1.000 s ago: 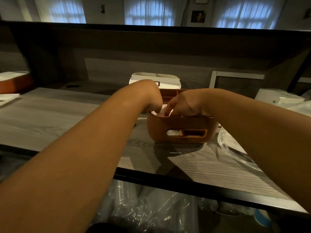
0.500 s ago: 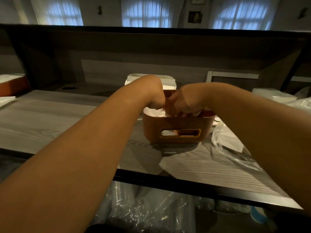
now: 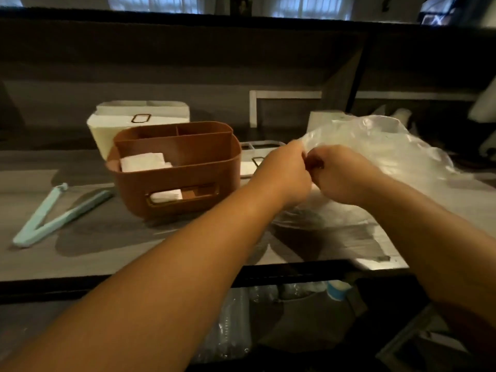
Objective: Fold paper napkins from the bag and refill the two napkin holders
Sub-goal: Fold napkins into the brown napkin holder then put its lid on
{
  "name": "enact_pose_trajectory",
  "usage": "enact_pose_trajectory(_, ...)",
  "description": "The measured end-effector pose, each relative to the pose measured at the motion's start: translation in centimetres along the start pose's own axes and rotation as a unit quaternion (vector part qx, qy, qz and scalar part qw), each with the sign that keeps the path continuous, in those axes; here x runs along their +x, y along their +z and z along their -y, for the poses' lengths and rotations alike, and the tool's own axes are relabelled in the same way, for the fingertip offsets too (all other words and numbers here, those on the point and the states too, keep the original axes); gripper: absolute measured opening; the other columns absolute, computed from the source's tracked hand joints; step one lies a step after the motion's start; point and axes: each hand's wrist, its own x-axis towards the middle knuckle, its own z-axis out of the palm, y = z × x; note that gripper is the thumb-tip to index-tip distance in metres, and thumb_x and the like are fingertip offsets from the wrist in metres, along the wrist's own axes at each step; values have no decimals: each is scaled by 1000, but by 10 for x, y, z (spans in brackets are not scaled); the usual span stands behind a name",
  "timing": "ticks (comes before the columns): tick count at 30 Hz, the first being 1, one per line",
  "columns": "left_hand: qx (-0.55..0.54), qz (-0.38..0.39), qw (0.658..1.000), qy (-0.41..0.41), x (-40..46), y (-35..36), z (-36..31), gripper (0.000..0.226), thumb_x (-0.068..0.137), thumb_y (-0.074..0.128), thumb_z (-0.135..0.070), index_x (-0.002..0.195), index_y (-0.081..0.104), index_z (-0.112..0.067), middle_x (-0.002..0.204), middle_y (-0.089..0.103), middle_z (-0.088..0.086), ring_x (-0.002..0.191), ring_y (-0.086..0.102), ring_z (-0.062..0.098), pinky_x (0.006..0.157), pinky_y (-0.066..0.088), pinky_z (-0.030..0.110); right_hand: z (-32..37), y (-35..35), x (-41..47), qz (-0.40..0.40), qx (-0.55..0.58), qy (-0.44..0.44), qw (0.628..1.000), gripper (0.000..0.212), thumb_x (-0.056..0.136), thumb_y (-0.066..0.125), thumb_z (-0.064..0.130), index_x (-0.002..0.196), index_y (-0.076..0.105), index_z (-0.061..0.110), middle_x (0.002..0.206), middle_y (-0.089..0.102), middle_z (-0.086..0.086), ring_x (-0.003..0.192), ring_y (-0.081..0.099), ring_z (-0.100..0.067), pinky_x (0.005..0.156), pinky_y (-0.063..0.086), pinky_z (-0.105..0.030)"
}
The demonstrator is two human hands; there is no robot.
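A brown napkin holder (image 3: 171, 181) stands on the grey wooden counter (image 3: 88, 232), with folded white napkins (image 3: 143, 161) in its front compartment. Behind it stands a white napkin holder (image 3: 120, 122). To the right lies a clear plastic bag (image 3: 375, 146). My left hand (image 3: 284, 173) and my right hand (image 3: 338, 175) are close together at the bag's near edge, and both pinch the plastic. What is inside the bag is blurred.
A light green bag clip (image 3: 53, 216) lies open on the counter at the left. Another white holder (image 3: 257, 159) sits partly hidden behind my left hand. Below the counter's black front edge (image 3: 268, 275) are plastic-wrapped cups (image 3: 230, 331).
Both hands have left the brown holder and moved right to the plastic bag, which they now pinch. The view has shifted right and down, showing the bag clip.
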Motion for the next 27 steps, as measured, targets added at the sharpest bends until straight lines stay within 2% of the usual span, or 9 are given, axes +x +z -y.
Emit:
enact_pose_trajectory(2, -10, 6, 1000, -1, 2, 18, 10, 25, 96, 59, -14, 117, 53, -26, 104, 58, -6, 98, 57, 14, 85, 51, 32, -14, 9, -2, 18, -9, 9, 1000, 27, 96, 56, 9, 115, 68, 25, 99, 67, 3, 89, 62, -16, 77, 47, -27)
enact_pose_trajectory(7, -34, 20, 999, -4, 10, 37, 37, 33, 94, 59, -11, 120, 58, -31, 118, 61, -8, 109, 58, 12, 93, 53, 36, -36, 24, 3, 32, -17, -1, 999, 31, 94, 57, 19, 118, 66, 36, 99, 66, 11, 87, 61, -10, 82, 56, -33)
enact_pose_trajectory(10, -7, 26, 1000, -15, 23, 36, 49, 43, 94, 59, -10, 132, 56, -29, 132, 57, -7, 119, 55, 14, 98, 50, 33, -42, 32, 9, 27, 2, 4, 1000, 28, 95, 57, 26, 118, 63, 39, 99, 65, 13, 84, 62, -9, 75, 55, -29)
enact_pose_trajectory(13, 13, 23, 999, -19, 30, 35, 56, 51, 91, 62, -8, 136, 55, -29, 139, 52, -6, 125, 51, 15, 98, 46, 29, -45, 30, 13, 30, 41, -3, 999, 26, 94, 58, 29, 118, 63, 39, 97, 65, 15, 82, 63, -7, 69, 55, -27)
enact_pose_trajectory(16, 23, 13, 1000, -14, 32, 37, 58, 57, 87, 69, -6, 135, 55, -33, 139, 48, -6, 128, 46, 17, 101, 46, 33, -49, 24, 7, 54, 69, -36, 995, 34, 87, 59, 44, 121, 61, 42, 105, 64, 19, 93, 62, -3, 73, 52, -26)
enact_pose_trajectory(18, 46, -8, 999, -11, 32, 35, 59, 59, 86, 72, -5, 133, 55, -36, 138, 47, -7, 129, 42, 17, 102, 43, 33, -50, 21, 2, 77, 80, -58, 992, 48, 80, 62, 53, 127, 57, 43, 113, 60, 20, 102, 57, -4, 80, 50, -28)
enact_pose_trajectory(20, 85, -15, 996, -22, 32, 34, 60, 64, 84, 72, -2, 134, 55, -38, 137, 48, -7, 130, 39, 18, 102, 42, 34, -51, 19, -2, 108, 79, -60, 989, 63, 77, 70, 46, 136, 47, 43, 119, 55, 19, 108, 53, -8, 86, 50, -31)
enact_pose_trajectory(23, 115, -2, 992, -44, 32, 34, 60, 65, 84, 71, 1, 137, 54, -33, 137, 54, -2, 126, 49, 21, 103, 49, 38, -53, 20, -1, 129, 89, -37, 987, 76, 75, 78, 32, 137, 37, 45, 121, 52, 18, 112, 52, -13, 87, 48, -28)
enact_pose_trajectory(27, 88, -29, 995, -35, 31, 31, 57, 48, 92, 63, 2, 130, 61, -26, 122, 62, 0, 106, 59, 18, 92, 55, 32, -56, 25, 0, 73, 87, -23, 993, 61, 82, 73, 29, 131, 39, 45, 108, 57, 23, 104, 57, -10, 87, 51, -31)
